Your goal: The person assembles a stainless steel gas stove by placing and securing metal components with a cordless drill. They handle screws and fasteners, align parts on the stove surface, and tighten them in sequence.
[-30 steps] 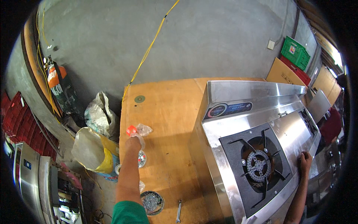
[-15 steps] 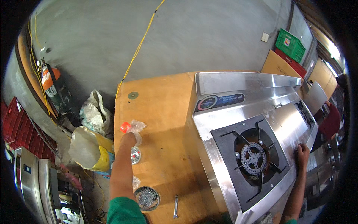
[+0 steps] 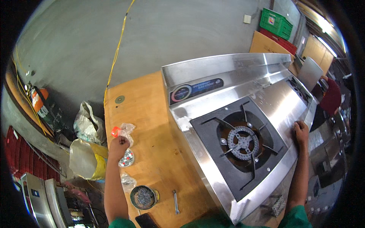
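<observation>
Tin [image 3: 157,196] of metal bits [image 3: 144,197], left fingers [image 3: 122,140] by plastic bag [image 3: 128,128], right fingers [image 3: 300,125]; both curled, grip unclear.

A yellow cable [image 3: 122,32] hangs before the grey wall [image 3: 182,34], left of a green crate [image 3: 279,24].

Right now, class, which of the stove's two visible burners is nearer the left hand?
The left burner, nearer the left hand; the other burner lies farther right, beyond the bare steel panel.

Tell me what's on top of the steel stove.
The steel stove carries a black plate, a round burner and, farther right, a second burner. The right hand hides the patch of steel beneath it.
</observation>
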### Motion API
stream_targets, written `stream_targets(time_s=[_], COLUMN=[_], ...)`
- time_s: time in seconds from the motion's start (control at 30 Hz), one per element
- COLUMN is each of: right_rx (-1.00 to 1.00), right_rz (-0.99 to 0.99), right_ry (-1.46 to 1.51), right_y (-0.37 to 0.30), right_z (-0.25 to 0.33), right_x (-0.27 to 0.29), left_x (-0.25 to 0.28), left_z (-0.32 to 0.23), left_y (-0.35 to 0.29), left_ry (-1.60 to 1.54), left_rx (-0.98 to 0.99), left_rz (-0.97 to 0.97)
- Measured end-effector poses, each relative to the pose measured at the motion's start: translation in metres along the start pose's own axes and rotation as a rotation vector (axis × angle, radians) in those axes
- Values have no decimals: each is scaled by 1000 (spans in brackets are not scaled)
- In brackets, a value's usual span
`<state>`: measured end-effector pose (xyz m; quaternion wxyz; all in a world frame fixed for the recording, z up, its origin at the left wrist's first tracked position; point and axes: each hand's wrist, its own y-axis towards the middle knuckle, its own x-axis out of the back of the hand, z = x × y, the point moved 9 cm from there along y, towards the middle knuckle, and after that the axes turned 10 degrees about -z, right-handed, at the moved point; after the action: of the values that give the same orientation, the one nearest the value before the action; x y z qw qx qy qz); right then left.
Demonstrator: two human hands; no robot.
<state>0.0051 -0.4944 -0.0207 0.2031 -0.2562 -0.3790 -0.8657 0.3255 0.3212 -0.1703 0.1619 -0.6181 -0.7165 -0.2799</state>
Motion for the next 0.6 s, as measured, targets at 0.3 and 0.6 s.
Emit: stream_targets(time_s=[0.3,0.6], right_rx=[-88,-102], right_rz=[-53,-101], right_ry=[22,103], right_y=[-10,-10], right_z=[51,25], right_x=[0,16], left_x=[23,-20], left_z=[-47,-187], left_y=[-151,-243], left_ry=[-400,-395], left_rx=[117,145], left_rz=[123,169])
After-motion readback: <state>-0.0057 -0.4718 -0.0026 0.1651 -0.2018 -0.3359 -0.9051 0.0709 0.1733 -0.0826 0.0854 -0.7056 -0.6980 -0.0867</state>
